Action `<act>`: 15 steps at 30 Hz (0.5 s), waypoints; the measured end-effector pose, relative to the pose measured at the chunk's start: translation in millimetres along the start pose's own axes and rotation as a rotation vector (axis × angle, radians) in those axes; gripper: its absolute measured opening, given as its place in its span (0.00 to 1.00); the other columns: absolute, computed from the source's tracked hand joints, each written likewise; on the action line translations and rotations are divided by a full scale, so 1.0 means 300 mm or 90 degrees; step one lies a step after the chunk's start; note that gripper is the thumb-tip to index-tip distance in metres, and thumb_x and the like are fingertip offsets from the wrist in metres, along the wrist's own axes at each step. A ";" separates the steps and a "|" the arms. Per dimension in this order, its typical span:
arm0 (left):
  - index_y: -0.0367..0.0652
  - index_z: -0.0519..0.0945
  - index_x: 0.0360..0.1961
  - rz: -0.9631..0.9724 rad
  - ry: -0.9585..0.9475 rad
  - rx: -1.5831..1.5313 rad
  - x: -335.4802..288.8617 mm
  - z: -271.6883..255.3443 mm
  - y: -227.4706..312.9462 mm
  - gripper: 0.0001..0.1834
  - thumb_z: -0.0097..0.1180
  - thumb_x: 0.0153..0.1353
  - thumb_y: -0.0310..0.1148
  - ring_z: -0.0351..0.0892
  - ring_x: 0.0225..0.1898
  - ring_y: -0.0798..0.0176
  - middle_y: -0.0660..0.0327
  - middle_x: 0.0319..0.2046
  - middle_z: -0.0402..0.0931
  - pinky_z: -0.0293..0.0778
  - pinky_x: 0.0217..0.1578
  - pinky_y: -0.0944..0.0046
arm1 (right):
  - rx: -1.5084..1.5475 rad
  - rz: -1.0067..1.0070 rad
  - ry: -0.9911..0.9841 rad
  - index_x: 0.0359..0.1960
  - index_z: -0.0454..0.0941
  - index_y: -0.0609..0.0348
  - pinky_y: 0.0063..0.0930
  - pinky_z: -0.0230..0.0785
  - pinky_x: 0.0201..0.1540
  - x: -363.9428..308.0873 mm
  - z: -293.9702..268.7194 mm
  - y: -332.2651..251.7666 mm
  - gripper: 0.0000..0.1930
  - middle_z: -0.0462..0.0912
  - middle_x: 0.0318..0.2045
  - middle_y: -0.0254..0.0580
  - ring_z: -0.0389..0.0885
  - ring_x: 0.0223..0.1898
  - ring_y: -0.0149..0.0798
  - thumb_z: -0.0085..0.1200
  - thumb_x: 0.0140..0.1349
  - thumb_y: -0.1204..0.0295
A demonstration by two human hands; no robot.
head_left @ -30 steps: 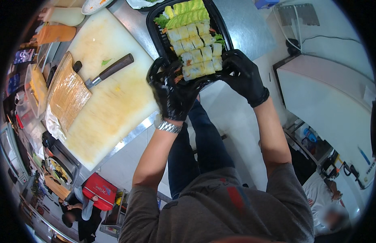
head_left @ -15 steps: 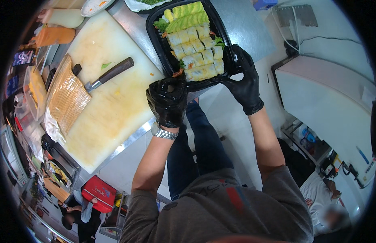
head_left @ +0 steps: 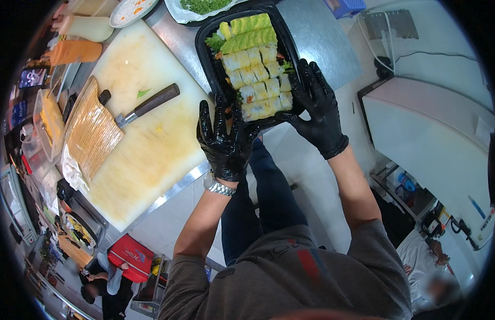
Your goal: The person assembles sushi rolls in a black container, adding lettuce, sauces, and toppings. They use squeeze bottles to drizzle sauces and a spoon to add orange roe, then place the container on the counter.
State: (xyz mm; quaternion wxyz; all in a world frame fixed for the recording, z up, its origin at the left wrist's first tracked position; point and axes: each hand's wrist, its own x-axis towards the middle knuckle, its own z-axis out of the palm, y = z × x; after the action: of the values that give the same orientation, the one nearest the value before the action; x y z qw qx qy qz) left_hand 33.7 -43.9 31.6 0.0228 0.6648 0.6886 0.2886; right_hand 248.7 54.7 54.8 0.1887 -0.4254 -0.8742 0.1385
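A black plastic tray [head_left: 205, 50] of sliced sushi rolls [head_left: 261, 88] lies at the front of the steel counter, its near end close to the edge. Avocado slices top the far rolls; a pale yellow topping covers the nearer ones, with lettuce at the sides. My right hand [head_left: 320, 106], in a black glove, grips the tray's near right corner, thumb on the near rim and fingers along the side. At the near left corner my left hand [head_left: 223, 141], also gloved in black, has its fingers spread against the tray, the glove wet and shiny.
On the left, a white cutting board [head_left: 143, 170] bears a dark-handled knife [head_left: 157, 101] and a bamboo rolling mat [head_left: 93, 136]. Chopped greens [head_left: 205, 4] lie in a lined tray behind. Squeeze bottles [head_left: 77, 52] stand far left. Other people are at both lower sides.
My left hand has loosened from a closed grip to spread fingers. The tray has shifted slightly toward me, and my right hand's fingers have straightened along its side.
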 end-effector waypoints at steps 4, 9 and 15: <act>0.49 0.74 0.65 -0.022 -0.102 0.066 -0.023 0.024 0.012 0.32 0.64 0.60 0.44 0.53 0.74 0.39 0.53 0.71 0.63 0.48 0.69 0.32 | 0.016 -0.030 -0.036 0.69 0.65 0.57 0.62 0.37 0.76 -0.041 0.050 0.011 0.39 0.64 0.70 0.54 0.58 0.74 0.54 0.64 0.56 0.60; 0.49 0.74 0.66 0.004 -0.101 0.070 -0.017 0.018 0.010 0.30 0.61 0.62 0.42 0.55 0.73 0.40 0.53 0.71 0.63 0.48 0.69 0.33 | 0.001 -0.031 -0.085 0.68 0.66 0.59 0.64 0.30 0.76 -0.013 0.024 0.003 0.37 0.66 0.69 0.55 0.57 0.74 0.53 0.62 0.58 0.60; 0.37 0.80 0.55 -0.190 0.045 -0.228 0.166 -0.093 -0.095 0.20 0.54 0.60 0.25 0.78 0.54 0.45 0.46 0.52 0.80 0.75 0.55 0.53 | 0.568 0.453 0.154 0.67 0.70 0.61 0.22 0.74 0.46 0.078 -0.036 0.123 0.24 0.83 0.52 0.45 0.82 0.44 0.30 0.49 0.69 0.78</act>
State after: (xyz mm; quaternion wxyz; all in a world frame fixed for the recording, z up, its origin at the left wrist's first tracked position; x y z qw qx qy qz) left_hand -9.2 -6.4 60.1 0.1588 0.5307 0.7173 0.4226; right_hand 265.9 96.3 54.5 0.3898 -0.5850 -0.5068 0.4990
